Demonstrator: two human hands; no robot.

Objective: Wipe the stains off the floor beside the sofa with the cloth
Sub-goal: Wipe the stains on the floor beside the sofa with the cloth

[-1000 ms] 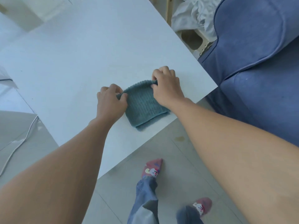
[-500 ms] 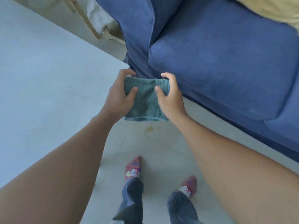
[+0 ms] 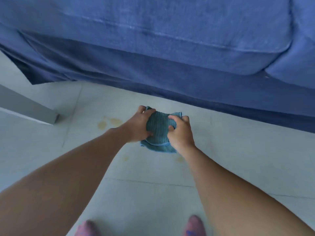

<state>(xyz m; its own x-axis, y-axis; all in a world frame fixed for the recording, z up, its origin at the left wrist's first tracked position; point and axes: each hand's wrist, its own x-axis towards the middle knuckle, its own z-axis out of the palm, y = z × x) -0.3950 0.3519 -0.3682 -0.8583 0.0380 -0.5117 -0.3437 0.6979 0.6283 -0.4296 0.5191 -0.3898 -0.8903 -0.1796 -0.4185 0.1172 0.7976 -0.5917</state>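
Note:
A folded teal ribbed cloth (image 3: 159, 132) hangs between both my hands low over the pale tiled floor (image 3: 238, 159). My left hand (image 3: 139, 126) grips its left side and my right hand (image 3: 180, 133) grips its right side. Yellowish stains (image 3: 110, 123) mark the tiles just left of my left hand. Two smaller yellow spots lie below the cloth, one stain (image 3: 126, 158) by my left forearm and another stain (image 3: 179, 159) by my right wrist. The blue sofa (image 3: 170, 48) fills the top of the view, its base right behind the cloth.
A white table leg (image 3: 29, 108) stands on the floor at the left, near the sofa's corner. My two feet in pink slippers (image 3: 194, 225) show at the bottom edge. Tile joints cross the floor in front of me.
I lifted the cloth off the white table, turned toward the sofa and brought it down close to the floor. The view dropped lower, so the stains now show beside the cloth.

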